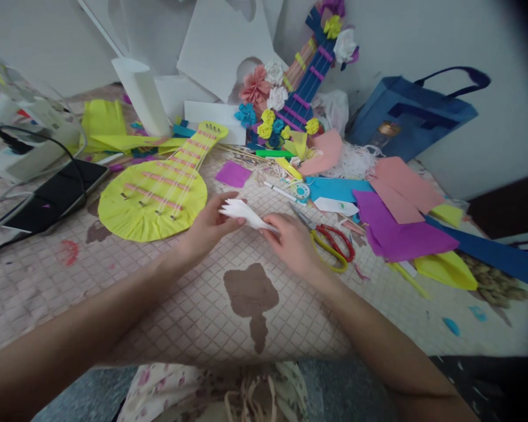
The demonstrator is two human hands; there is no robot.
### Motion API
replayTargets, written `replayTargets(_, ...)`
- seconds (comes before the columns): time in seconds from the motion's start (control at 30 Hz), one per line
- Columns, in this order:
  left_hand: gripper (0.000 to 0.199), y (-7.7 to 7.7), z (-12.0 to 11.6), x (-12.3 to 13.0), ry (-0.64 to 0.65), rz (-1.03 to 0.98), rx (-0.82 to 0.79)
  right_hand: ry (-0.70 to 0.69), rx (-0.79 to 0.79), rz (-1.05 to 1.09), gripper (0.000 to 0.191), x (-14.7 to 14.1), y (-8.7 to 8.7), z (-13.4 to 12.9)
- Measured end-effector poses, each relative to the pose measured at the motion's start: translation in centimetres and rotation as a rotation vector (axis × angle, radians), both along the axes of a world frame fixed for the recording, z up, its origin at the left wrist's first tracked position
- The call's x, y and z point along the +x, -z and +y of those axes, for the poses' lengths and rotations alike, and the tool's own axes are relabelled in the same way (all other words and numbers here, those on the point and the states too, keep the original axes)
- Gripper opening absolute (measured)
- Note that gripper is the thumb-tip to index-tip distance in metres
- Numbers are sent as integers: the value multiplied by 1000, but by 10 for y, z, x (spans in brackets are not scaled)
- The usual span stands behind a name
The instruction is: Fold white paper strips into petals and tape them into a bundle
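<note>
A strip of white crepe paper, gathered into a fan with petal-like points at its left end, is held above the table between both hands. My left hand has its fingers and thumb closed about the pointed end. My right hand pinches the narrow twisted end. To the left lies a yellow paper-covered lute shape with pink bars and white strings. Just right of my right hand are two pairs of scissors, one with red handles and one with yellow handles.
Purple crepe paper, pink sheets and blue strips cover the right side. A flower-decorated blue instrument leans at the back near a blue bag. A black phone and cables lie left, beside a white cylinder.
</note>
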State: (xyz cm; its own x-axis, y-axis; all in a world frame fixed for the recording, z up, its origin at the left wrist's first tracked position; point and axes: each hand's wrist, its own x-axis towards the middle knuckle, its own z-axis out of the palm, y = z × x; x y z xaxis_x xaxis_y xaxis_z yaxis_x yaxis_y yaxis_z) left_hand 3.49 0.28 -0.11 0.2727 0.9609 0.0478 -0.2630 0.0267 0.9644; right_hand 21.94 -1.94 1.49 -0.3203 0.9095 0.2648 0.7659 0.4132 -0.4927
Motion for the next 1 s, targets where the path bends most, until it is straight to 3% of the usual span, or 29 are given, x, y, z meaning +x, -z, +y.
replayTargets(0.1,63,5,8,-9,-108,441,376,-24,87,-208,13,7,8,5)
replayTargets(0.2,49,10,7,-7,-3,732,664,-55,96,-283,15,6,16,5)
replayTargets(0.27,40,13,3,-3,70,867,751,-57,111,-287,15,5,19,5)
replayTargets(0.4,36,15,1,-1,85,1062,792,-78,127,-286,17,6,19,3)
replayTargets(0.7,40,17,1,-5,66,1178,853,-107,161,-387,33,4,24,4)
replayTargets(1.0,29,16,4,-8,10,1202,933,-127,173,-280,25,8,25,6)
